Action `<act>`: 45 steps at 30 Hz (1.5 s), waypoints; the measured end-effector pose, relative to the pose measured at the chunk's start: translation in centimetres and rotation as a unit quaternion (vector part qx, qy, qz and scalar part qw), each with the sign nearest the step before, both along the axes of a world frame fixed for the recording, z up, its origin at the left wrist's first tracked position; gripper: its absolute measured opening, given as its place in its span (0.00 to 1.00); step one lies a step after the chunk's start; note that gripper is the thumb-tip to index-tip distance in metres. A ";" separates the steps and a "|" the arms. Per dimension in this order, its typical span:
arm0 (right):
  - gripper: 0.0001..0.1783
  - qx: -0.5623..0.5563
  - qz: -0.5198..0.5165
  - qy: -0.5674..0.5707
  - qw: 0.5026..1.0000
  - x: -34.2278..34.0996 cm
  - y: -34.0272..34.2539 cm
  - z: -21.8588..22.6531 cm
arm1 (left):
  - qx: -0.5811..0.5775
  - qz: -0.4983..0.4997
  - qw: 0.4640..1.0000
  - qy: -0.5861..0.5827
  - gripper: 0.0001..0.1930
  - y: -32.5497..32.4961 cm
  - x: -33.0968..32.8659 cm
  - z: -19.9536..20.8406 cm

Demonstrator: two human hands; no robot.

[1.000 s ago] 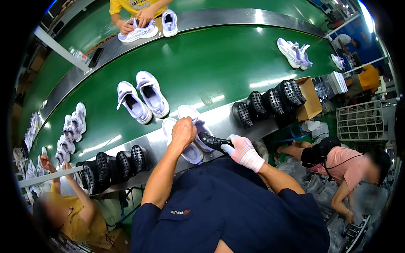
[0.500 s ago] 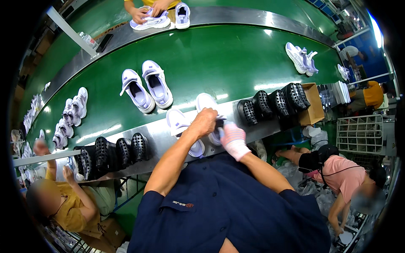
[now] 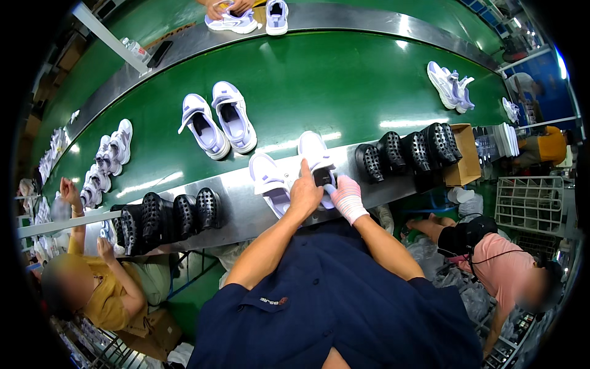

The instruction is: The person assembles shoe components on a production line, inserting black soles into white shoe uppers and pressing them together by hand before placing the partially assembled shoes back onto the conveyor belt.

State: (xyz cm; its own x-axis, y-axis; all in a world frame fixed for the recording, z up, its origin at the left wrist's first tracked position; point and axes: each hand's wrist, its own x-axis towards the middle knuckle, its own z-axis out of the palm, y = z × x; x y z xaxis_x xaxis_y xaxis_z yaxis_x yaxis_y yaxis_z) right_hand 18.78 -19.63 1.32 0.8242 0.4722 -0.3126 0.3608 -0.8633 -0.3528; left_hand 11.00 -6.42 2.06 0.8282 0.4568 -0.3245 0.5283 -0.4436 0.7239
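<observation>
A white and lilac sneaker [image 3: 313, 145] lies in front of me on the metal ledge, its toe over the green belt. My bare left hand [image 3: 305, 189] is closed on its left side by the opening, index finger stretched along the upper. At the heel end, my right hand [image 3: 348, 198], in a pink-and-white striped glove, grips the collar's right edge. The shoe's dark inside shows between the hands. Just left lies its mate [image 3: 265, 171], strap across the top, heel partly behind my left forearm.
Black studded shoe-shaped forms [image 3: 209, 208] line the ledge at left; more such forms [image 3: 391, 150] stand at right by a cardboard box [image 3: 465, 154]. Another sneaker pair [image 3: 216, 126] is on the green belt [image 3: 344, 80]. Co-workers are across the belt and at both sides.
The whole view has shifted slightly. My left hand has moved from over the sneaker's strap to its left side, index finger now extended. My right hand stays at the collar.
</observation>
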 end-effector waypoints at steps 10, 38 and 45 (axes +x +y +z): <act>0.19 -0.099 -0.049 0.030 0.993 1.0 3.2 0.7 | 0.092 -0.044 0.991 -0.084 0.23 -0.3 -3.2 1.2; 0.12 0.234 0.075 0.134 0.960 -4.7 2.3 9.0 | 0.510 0.395 0.764 -0.005 0.24 17.9 -29.7 12.0; 0.13 0.289 0.080 0.166 0.939 -6.5 4.6 11.3 | 0.505 0.346 0.765 -0.201 0.22 14.5 -25.7 17.7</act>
